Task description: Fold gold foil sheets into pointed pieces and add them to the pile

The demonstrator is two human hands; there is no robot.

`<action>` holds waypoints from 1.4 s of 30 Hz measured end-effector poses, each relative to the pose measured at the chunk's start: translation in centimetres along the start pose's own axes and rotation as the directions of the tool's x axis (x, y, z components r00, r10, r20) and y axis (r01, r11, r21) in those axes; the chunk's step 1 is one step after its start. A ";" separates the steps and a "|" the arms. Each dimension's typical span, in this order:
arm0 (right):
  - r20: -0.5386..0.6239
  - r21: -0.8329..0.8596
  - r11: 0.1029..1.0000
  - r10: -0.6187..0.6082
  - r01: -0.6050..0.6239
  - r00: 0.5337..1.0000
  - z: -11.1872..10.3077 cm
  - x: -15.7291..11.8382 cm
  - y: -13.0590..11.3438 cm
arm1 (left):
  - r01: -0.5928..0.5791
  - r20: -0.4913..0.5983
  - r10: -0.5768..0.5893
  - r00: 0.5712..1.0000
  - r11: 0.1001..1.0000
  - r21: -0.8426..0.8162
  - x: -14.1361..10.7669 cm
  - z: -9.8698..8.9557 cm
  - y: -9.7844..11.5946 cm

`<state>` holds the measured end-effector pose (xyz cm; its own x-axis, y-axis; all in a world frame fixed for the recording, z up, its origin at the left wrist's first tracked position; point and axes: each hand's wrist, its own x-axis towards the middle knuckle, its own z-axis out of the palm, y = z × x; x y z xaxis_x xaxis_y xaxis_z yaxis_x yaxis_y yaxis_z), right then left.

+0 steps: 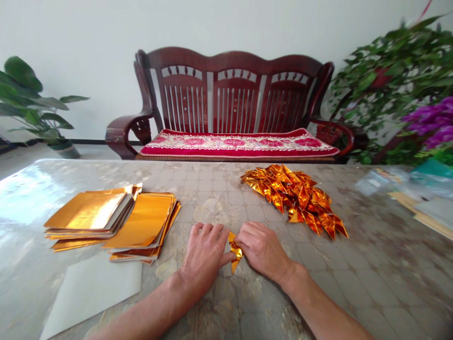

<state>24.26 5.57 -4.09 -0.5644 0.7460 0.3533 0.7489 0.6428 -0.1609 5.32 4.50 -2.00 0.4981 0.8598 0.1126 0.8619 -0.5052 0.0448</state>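
Between my two hands a small piece of gold foil paper [236, 252], partly folded, lies on the tabletop, its pale backing showing at the left side. My left hand [207, 248] rests over the left part of it, with the thumb pressing on the paper. The fingers of my right hand [260, 245] are curled and pinch the right edge of the paper. Two stacks of flat gold foil sheets, a left stack [85, 210] and a nearer stack [141, 219], sit to the left. A pile of folded gold foil pieces [293, 193] lies beyond my right hand.
A pale sheet [95, 288] lies at the front left. Plastic bags [382, 179] and flat papers [424, 212] are at the right. Past the far table edge stands a dark wooden bench [233, 89] with a red patterned cushion. Plants flank it on both sides.
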 end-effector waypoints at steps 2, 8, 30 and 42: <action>0.006 -0.001 1.000 0.003 -0.003 1.000 0.0 0.0 0.0 | 0.000 0.002 0.000 1.000 1.000 0.000 0.0 0.0 0.0; 0.023 0.045 0.999 0.023 -0.025 0.999 -0.3 0.0 -0.2 | -0.012 -0.020 0.012 1.000 1.000 0.000 -0.2 0.3 -0.1; 0.052 0.131 0.991 0.020 -0.027 0.998 -0.8 0.1 0.2 | -0.193 -0.154 0.196 0.969 0.981 0.035 -0.7 2.0 0.6; 0.008 0.179 0.983 0.040 -0.040 0.999 -0.8 0.0 0.5 | -0.203 -0.025 0.204 0.979 0.979 0.037 -1.2 1.3 1.5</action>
<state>24.95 5.75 -3.43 -0.5369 0.7723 0.3394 0.6970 0.6328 -0.3372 6.13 2.84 -3.37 0.6607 0.7367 0.1443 0.7459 -0.6659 -0.0156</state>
